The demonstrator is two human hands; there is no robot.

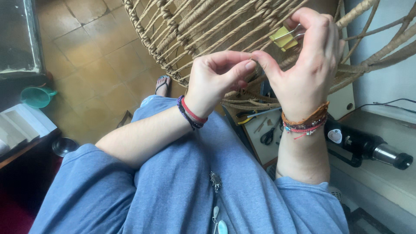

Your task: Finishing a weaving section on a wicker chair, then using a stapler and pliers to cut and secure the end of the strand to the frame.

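While my left hand [219,73] is pinching a thin cord [252,56] between thumb and forefinger, my right hand [305,60] is meeting it fingertip to fingertip, closed on the same strand. Both are working against the woven rope frame [208,21], just below a yellow binder clip [284,37].

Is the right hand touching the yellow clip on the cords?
Touching. In the head view, the right hand has its fingers curled over the yellow clip, meeting its wire handle with no gap visible.

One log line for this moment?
left hand: pinching tan woven cord | right hand: pinching same cord | yellow binder clip: clamped on weave
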